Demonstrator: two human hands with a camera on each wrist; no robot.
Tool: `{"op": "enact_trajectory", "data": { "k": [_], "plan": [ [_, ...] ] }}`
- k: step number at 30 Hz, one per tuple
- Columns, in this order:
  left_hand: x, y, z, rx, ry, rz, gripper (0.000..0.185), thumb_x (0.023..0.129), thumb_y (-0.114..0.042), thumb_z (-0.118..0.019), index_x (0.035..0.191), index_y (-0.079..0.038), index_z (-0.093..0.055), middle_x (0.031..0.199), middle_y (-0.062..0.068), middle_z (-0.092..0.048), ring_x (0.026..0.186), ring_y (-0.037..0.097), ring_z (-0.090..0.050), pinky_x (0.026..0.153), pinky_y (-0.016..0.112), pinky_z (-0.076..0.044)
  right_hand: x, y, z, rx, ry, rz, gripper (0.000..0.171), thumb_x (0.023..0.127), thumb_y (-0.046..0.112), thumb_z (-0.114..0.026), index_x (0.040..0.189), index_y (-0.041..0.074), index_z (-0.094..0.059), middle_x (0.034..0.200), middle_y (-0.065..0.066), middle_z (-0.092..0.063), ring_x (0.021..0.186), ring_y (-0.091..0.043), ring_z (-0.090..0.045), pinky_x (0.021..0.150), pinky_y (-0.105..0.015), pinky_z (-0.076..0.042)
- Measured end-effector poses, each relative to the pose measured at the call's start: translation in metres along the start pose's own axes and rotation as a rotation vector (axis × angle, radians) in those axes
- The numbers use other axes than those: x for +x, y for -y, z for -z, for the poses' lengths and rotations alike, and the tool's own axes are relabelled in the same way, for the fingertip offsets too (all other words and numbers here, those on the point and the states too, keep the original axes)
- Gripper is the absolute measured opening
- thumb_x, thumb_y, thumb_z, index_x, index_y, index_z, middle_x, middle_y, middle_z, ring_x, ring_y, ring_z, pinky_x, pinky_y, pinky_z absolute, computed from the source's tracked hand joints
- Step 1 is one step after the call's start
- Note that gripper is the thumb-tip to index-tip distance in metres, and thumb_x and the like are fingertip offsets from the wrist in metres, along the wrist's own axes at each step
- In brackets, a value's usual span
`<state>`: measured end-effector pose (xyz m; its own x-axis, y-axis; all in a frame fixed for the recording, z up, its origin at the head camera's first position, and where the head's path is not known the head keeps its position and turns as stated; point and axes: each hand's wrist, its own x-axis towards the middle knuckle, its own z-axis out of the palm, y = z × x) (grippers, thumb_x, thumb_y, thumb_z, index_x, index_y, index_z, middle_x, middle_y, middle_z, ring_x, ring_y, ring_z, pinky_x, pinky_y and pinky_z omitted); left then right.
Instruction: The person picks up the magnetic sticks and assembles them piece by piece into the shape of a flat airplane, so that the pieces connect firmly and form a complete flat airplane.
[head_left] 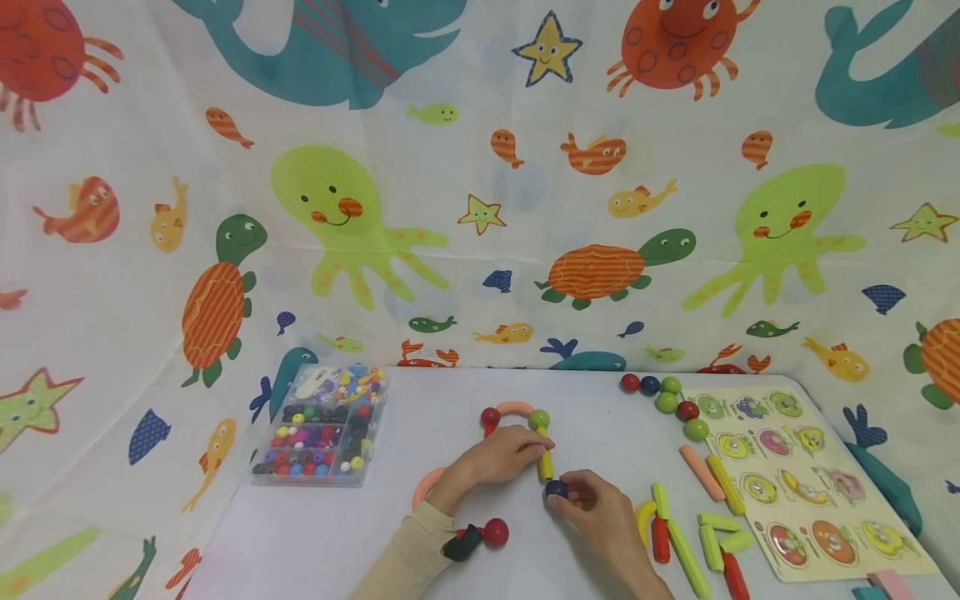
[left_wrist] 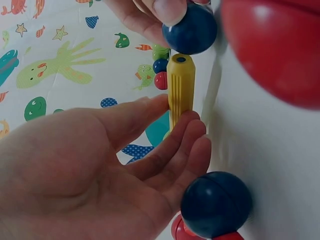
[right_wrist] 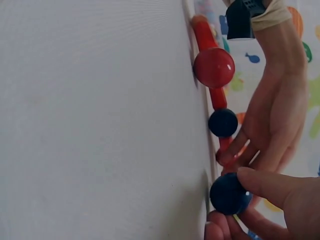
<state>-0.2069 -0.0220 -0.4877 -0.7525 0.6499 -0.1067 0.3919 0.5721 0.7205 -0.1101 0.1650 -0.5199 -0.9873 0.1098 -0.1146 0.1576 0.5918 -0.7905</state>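
Observation:
My left hand [head_left: 498,457] pinches a yellow grooved stick [head_left: 546,467] between thumb and fingertips. At its far end sits a green ball [head_left: 539,419], joined by a salmon curved piece [head_left: 513,407] to a dark red ball [head_left: 490,417]. My right hand [head_left: 603,508] holds a dark blue ball [head_left: 556,488] right at the near end of the stick, whose end hole [left_wrist: 181,59] shows in the left wrist view. Red sticks, another blue ball [right_wrist: 223,123] and a red ball [right_wrist: 214,67] run in a line beyond, in the right wrist view.
On the left stands a clear compartment box [head_left: 318,425] of small beads. A wooden food-picture board [head_left: 806,487] lies at right, with loose balls [head_left: 667,402] by its far corner. Loose sticks [head_left: 688,557] and a yellow curved piece [head_left: 644,522] lie right of my right hand.

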Motion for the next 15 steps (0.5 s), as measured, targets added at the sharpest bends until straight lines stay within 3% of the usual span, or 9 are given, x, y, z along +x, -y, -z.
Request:
{"op": "enact_trajectory", "data": {
  "k": [15],
  "plan": [
    [-0.0018,0.0002,0.0004,-0.028,-0.001,0.003,0.029,0.105,-0.022,-0.056,0.128,-0.014,-0.071,0.116,-0.002,-0.068,0.097,0.005,-0.054,0.095,0.024,-0.048,-0.0001,0.0021,-0.0046,0.0,0.004,0.028,0.034,0.083,0.03,-0.084,0.11,0.014,-0.071,0.091,0.005,-0.07,0.082,-0.008,-0.061,0.072,-0.018,-0.052]
  ]
}}
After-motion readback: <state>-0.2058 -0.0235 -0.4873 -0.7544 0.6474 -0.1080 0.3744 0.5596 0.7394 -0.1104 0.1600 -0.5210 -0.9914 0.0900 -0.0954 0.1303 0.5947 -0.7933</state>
